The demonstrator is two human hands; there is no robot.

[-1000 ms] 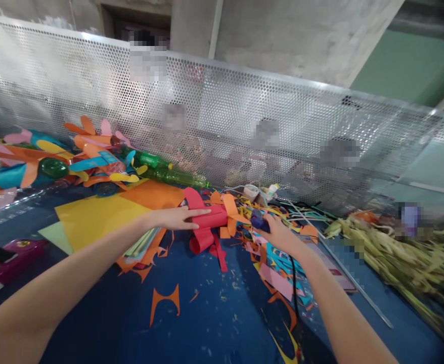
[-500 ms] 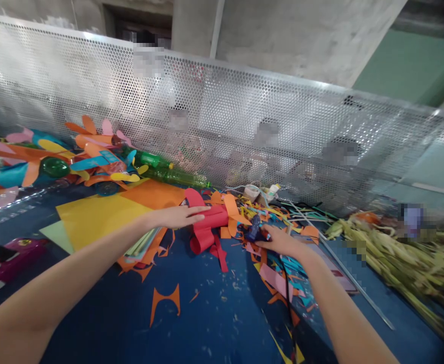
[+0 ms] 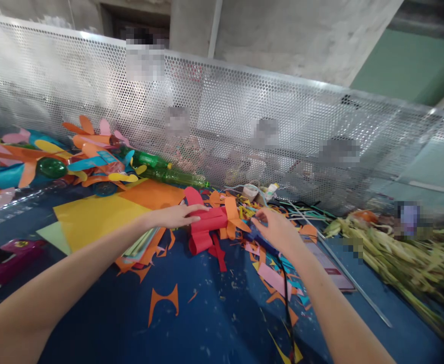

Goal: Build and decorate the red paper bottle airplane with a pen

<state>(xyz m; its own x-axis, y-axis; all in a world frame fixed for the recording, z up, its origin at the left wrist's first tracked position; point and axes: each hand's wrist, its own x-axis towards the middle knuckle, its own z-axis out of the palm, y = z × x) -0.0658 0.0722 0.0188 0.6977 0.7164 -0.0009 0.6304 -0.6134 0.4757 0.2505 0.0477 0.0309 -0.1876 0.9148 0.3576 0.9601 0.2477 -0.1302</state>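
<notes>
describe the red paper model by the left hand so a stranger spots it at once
On the blue table, before the perforated metal screen, find the left hand. Partly beneath it sits the red paper model; unlike the flat scraps nearby, it has a rolled body and orange petals.

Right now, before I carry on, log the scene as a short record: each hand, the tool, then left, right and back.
Left hand: fingers extended, lying on the red paper model
Right hand: fingers curled at the blue tool; whether gripping is unclear
Tool cord: black cord, running toward the near side
Model's right end: orange paper petals
Left: yellow sheet, orange sheet
Right: pale husks
Back: perforated metal screen
</notes>
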